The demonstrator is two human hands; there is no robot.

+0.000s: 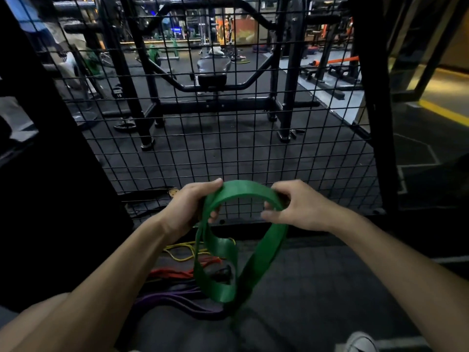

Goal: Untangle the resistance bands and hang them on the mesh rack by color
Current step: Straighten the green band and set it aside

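Green band (264, 247): lower centre of frame, top arc gripped between left hand (189, 207) and right hand (295, 207), remainder hanging twisted below.

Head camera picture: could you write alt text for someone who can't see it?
Two bare hands, left hand and right hand, hold up a wide green band in front of a black mesh rack. Its twisted loop hangs down towards yellow bands, red bands and purple bands lying on the dark floor. Gym equipment shows behind the mesh.
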